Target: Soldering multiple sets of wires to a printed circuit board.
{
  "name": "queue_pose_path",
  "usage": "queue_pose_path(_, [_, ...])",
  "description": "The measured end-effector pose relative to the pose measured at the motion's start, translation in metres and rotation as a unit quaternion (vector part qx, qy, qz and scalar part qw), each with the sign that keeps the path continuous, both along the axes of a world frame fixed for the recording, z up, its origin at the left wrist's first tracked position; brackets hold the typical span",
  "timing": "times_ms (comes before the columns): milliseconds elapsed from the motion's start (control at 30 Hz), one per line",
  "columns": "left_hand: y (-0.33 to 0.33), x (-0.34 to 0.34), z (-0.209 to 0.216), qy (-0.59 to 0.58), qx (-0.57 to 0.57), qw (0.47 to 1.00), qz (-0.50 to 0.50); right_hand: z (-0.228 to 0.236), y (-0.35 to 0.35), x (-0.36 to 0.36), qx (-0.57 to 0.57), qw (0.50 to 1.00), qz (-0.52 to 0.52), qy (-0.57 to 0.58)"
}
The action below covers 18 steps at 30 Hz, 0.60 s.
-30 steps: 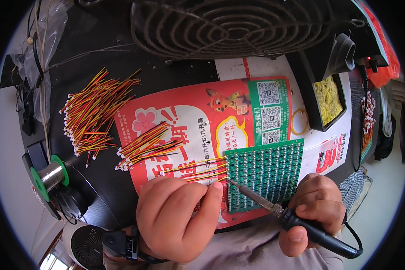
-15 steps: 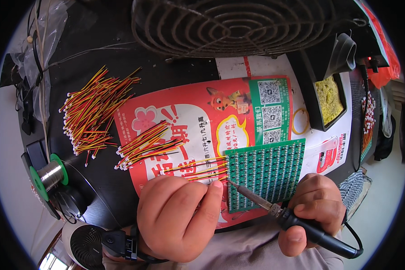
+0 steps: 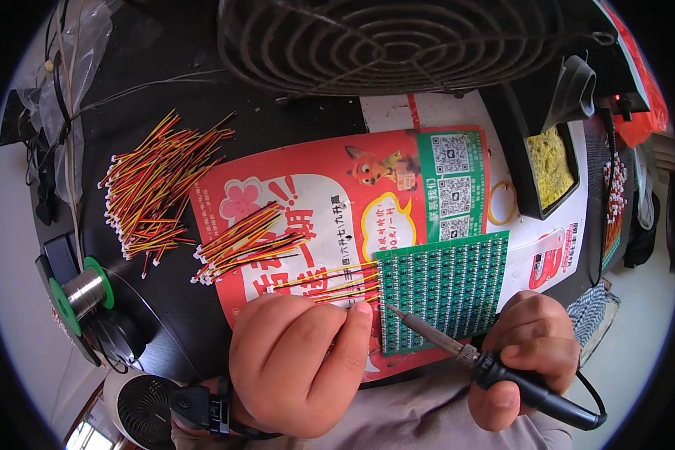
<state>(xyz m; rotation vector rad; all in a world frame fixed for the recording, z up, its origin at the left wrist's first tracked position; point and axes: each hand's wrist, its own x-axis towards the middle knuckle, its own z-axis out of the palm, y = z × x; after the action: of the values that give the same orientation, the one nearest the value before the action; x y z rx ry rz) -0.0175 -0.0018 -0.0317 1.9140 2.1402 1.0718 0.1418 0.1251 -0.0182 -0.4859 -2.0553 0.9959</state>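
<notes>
At the left of the worktop (image 3: 154,319) stands a green-flanged spool of solder (image 3: 88,292). To its right lies a large pile of red, yellow and black wires (image 3: 157,187) with small white plugs, and next a smaller wire bundle (image 3: 249,244), partly on a red printed sheet (image 3: 315,156). Such wires should be light, limp and springy, easily tangled, best lifted singly near the bare end. The left hand (image 3: 300,360) curls inward, thumb and forefinger tips pressed together beside the board's edge, apparently pinching a lead that the hand largely hides. Just above it, several leads (image 3: 345,274) run across the sheet to the left edge of the green circuit board (image 3: 446,281). The board lies flat, likely light, stiff and fragile at its parts and joints, so its outer edges look the safest hold. Over its left side points the tip of a soldering iron (image 3: 436,335); whether it touches, I cannot tell. The right hand (image 3: 529,352) wraps the iron's black handle, the sensible grip, well behind the probably hot metal. Farther right, a yellow sponge (image 3: 551,169) sits in a black tray (image 3: 519,161).
</notes>
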Motion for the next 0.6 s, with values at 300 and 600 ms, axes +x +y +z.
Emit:
queue_pose_path(300, [0.0002, 0.0005, -0.0003, 0.010, 0.002, 1.000, 0.004, 0.0001, 0.0009, 0.0011, -0.001, 1.000, 0.012, -0.003])
queue_pose_path(600, [-0.0004, 0.0003, -0.0021, 0.010, 0.006, 1.000, 0.001, 0.0006, 0.0028, 0.0016, 0.004, 0.999, 0.032, -0.022])
